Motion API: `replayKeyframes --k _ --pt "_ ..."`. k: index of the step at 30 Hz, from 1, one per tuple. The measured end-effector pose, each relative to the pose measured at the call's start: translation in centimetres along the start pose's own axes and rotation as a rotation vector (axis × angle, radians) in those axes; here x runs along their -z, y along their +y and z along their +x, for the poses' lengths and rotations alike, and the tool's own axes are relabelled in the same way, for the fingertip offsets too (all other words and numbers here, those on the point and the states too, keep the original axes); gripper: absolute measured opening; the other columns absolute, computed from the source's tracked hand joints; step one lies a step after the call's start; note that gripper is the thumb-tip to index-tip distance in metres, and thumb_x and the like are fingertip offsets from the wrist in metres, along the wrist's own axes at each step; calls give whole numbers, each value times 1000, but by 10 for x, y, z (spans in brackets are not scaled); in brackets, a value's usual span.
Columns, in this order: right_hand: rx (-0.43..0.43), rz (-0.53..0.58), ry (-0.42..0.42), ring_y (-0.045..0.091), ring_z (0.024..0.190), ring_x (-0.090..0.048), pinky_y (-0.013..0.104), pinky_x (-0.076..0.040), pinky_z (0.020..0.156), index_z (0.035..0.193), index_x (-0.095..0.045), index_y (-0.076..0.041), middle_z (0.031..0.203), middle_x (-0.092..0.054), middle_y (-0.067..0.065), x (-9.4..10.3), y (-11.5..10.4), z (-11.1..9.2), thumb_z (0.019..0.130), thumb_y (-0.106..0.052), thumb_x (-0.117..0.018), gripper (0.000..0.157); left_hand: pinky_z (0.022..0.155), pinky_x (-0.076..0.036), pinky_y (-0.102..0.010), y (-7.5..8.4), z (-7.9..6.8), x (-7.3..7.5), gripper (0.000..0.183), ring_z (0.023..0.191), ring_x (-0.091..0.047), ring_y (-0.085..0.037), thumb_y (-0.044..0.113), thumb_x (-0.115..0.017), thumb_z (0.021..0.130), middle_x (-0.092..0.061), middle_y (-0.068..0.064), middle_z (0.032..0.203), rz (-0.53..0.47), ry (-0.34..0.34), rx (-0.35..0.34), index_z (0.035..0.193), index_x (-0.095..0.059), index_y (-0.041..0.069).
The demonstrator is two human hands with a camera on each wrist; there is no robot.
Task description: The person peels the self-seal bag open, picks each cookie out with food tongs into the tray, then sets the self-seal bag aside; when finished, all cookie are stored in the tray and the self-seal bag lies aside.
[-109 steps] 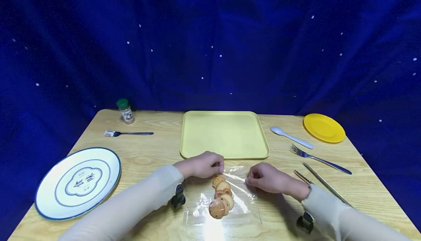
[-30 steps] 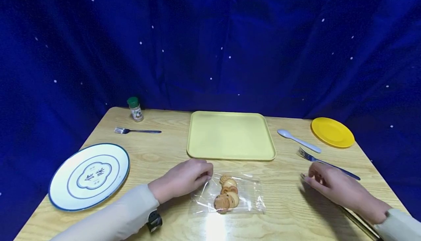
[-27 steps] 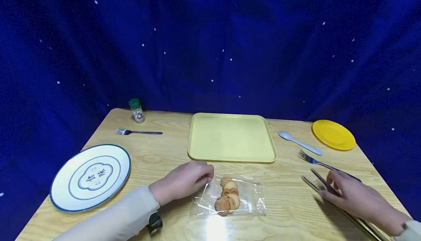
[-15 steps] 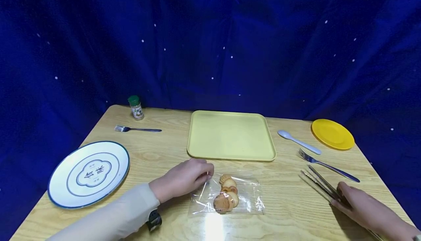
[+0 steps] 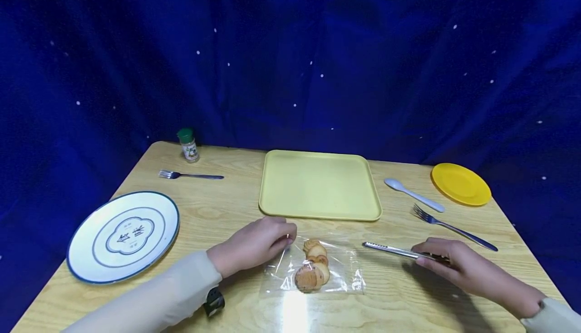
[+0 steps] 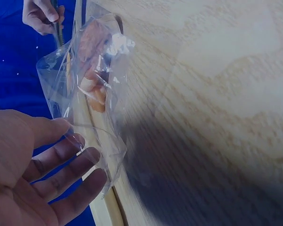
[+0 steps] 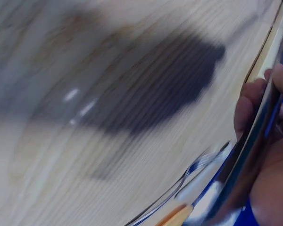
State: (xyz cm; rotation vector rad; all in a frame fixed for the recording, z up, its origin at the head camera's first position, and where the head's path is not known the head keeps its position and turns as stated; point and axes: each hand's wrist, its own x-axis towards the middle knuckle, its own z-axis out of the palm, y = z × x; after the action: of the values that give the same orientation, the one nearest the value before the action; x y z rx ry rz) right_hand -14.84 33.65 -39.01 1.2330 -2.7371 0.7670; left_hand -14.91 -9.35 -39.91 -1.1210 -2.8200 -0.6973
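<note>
A clear plastic bag [image 5: 342, 267] with several cookies [image 5: 315, 270] inside lies on the table in the head view. At its upper left corner is my left hand [image 5: 254, 246]. In the left wrist view, that hand's thumb and index finger pinch the bag's edge [image 6: 111, 141], while the other fingers are loosely bent. My right hand [image 5: 467, 268] grips metal tongs [image 5: 386, 248] above the table to the right of the bag. The toothed tips point left, close to the bag's right edge. Fingers and thumb wrap the tongs [image 7: 259, 136] in the right wrist view.
Behind the bag lies a pale yellow tray [image 5: 320, 186]. On the left are a blue-rimmed white plate [image 5: 91, 244], a fork [image 5: 197, 176] and a green-capped shaker [image 5: 189, 150]. A spoon [image 5: 419, 199], another fork [image 5: 460, 231] and a yellow plate [image 5: 460, 184] lie right.
My right hand has left the bag, taken up the tongs from the table and swung their tips left towards the bag. My left hand has shifted to the bag's left side.
</note>
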Motion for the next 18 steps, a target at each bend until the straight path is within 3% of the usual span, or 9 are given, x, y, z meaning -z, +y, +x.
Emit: replayKeyframes --k 9,13,18 --pt "-8 174 -189 -5 76 -53 17 -46 62 109 -67 -19 92 -67 -8 -20 -8 33 97 -16 -57 16 63 -43 -19 0 0 1 9 72 -50 -3 16 -56 97 -55 10 82 -6 -12 12 90 -60 19" --pt "-61 216 -245 -4 79 -55 19 -46 65 110 -67 -20 97 -69 -7 -26 -11 45 99 -22 -54 17 63 -44 -20 0 0 1 8 72 -50 -3 17 -56 97 -56 9 82 -4 -14 15 91 -61 19" --pt "-123 312 -316 -4 66 -53 20 -48 57 111 -67 -18 84 -67 0 -32 -12 51 100 -26 -53 19 64 -44 -20 1 0 1 8 72 -51 -3 17 -57 97 -56 9 83 5 -8 13 91 -61 19"
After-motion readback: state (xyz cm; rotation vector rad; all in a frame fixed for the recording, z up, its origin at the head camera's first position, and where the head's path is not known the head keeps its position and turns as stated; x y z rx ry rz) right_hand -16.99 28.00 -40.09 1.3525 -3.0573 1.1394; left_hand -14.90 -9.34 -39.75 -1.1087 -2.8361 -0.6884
